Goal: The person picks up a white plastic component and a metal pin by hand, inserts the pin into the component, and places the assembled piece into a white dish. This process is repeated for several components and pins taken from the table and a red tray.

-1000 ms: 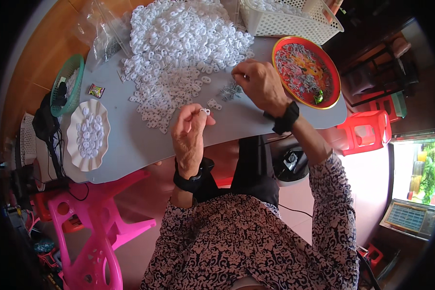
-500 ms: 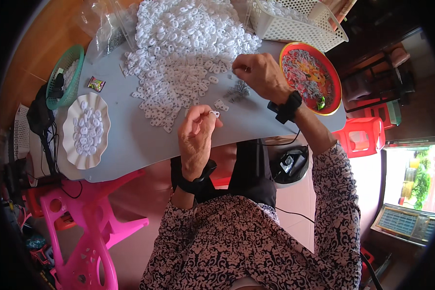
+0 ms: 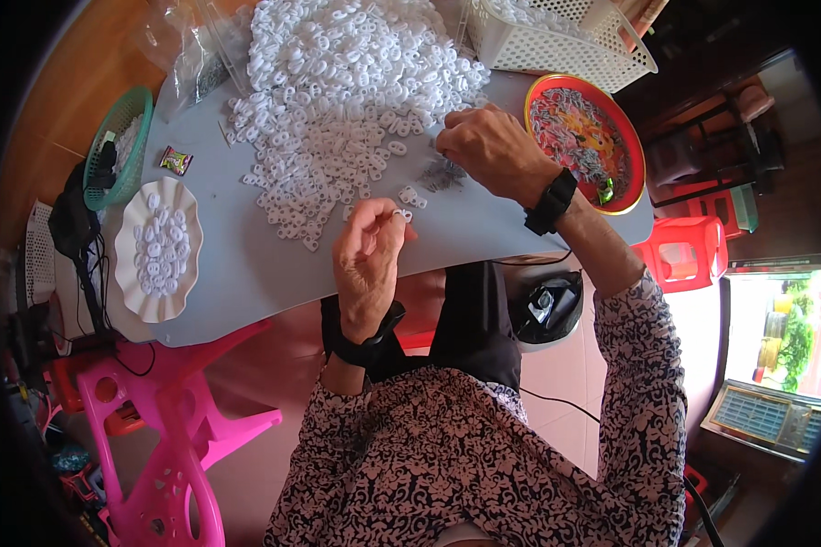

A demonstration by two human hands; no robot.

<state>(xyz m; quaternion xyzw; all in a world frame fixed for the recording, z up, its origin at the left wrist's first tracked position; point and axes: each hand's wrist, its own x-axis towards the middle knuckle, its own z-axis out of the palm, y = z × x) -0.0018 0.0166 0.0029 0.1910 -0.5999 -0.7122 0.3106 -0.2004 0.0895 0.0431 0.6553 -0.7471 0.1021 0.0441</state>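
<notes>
My left hand [image 3: 367,264] is closed near the table's front edge, pinching a small white plastic piece with holes [image 3: 403,216] between thumb and fingertips. My right hand [image 3: 500,150] reaches over the table with its fingers drawn together, right beside a little heap of grey metal bits [image 3: 441,173]. Whatever its fingertips grip is hidden under the hand. A few similar white pieces [image 3: 413,197] lie between my two hands. Beyond them spreads a large pile of white oval plastic pieces [image 3: 356,64], thinning toward me.
To the right stands a red round tray [image 3: 631,137] of grey metal bits. On the left are a scalloped white dish [image 3: 129,273] holding white pieces, a green basket [image 3: 140,157] and a wrapped sweet [image 3: 176,160]. A white perforated basket [image 3: 520,55] sits behind; a pink chair [image 3: 178,401] stands below.
My right hand has come down slightly toward the grey metal heap, its fingers now turned under. My left hand keeps its pinch on the white piece almost unmoved.
</notes>
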